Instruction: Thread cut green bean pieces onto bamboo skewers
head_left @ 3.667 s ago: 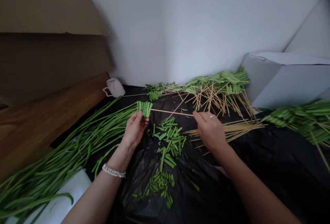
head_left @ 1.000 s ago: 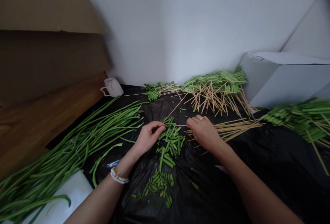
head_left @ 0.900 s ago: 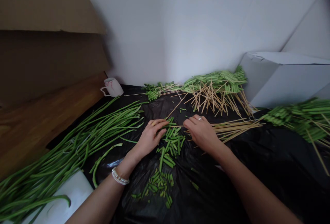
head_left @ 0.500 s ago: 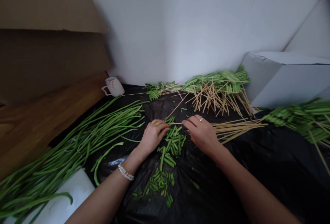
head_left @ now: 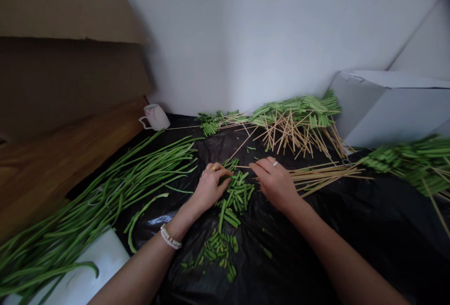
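Note:
My right hand (head_left: 276, 181), with a ring on one finger, is closed on a thin bamboo skewer (head_left: 243, 167). The skewer lies nearly level, its tip pointing at my left hand (head_left: 211, 185). My left hand wears a yellowish ring and a beaded bracelet. Thumb and forefinger are apart, at the edge of a pile of cut green bean pieces (head_left: 239, 195); I make out nothing held, though some fingertips are hidden. Smaller bean bits (head_left: 218, 249) lie nearer me. Bare skewers (head_left: 323, 176) extend to the right of my right hand.
Long uncut beans (head_left: 151, 164) lie at left, partly over a white block (head_left: 105, 253). A mug (head_left: 156, 117) stands behind them. Skewered beans (head_left: 298, 108) are heaped along the wall, more (head_left: 411, 159) at right. A white box (head_left: 397, 108), cardboard (head_left: 70, 70) and black plastic sheet (head_left: 298, 258) surround the work.
My left thumb and forefinger have parted and come off the skewer tip, moving slightly down toward the bean pieces. My right hand keeps the skewer almost in place.

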A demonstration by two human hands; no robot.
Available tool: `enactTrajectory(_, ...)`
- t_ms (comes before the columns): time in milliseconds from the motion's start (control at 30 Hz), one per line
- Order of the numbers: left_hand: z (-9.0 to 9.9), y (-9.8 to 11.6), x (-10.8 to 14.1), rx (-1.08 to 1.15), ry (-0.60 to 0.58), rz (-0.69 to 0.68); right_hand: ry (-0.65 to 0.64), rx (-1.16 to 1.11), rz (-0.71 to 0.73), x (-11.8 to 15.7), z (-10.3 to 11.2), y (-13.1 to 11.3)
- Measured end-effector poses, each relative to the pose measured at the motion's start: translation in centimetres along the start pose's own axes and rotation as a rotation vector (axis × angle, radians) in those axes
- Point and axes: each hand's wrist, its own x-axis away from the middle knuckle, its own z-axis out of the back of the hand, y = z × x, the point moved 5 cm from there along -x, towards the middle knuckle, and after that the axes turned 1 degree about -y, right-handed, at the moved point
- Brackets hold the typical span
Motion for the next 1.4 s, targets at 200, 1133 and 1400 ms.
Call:
enactTrajectory(200, 1.3, -0.6, 0.1, 0.159, 0.142, 0.05, 0.064, 0.042, 0.021, 0.1, 0.5, -0.2)
enactTrajectory(1133, -0.4, -2.5, 0.4, 1.387, 0.148, 0.603, 0.126, 0.115, 0.092, 0.5, 0.8, -1.9)
enactTrajectory(1400, -0.5, -2.9, 0.5, 1.361, 0.188, 0.65, 0.121, 0.127, 0.082, 0.5, 0.8, -2.0)
